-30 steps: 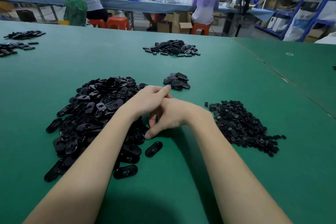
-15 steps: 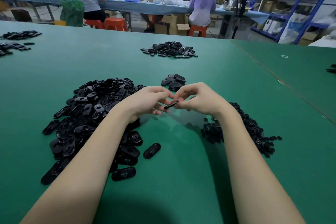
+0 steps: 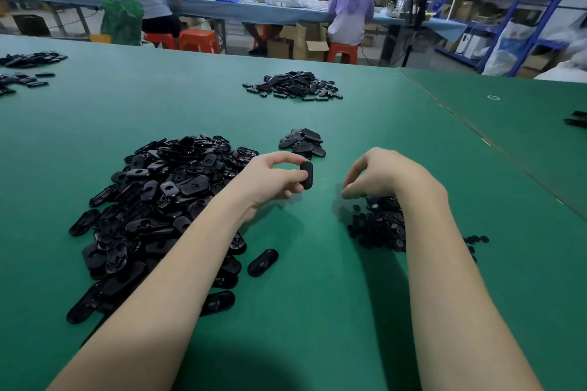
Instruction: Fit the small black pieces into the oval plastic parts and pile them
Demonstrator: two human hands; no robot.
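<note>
An oval plastic part (image 3: 306,174) stands upright above the desk (image 3: 317,295), pinched by the left hand (image 3: 273,179) fingers. The right hand (image 3: 381,174) hovers over the small black pieces (image 3: 378,222), fingers curled downward; whether they pinch anything cannot be told. A small finished pile (image 3: 303,143) lies just beyond.

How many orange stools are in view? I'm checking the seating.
4: two side by side behind the left worker, one under the purple-shirted worker, one partly hidden; others may be concealed.

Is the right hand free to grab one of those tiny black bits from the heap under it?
Probably yes. The right hand hovers right over the small-piece heap, fingers loosely curled and seemingly empty, with nothing between them.
</note>
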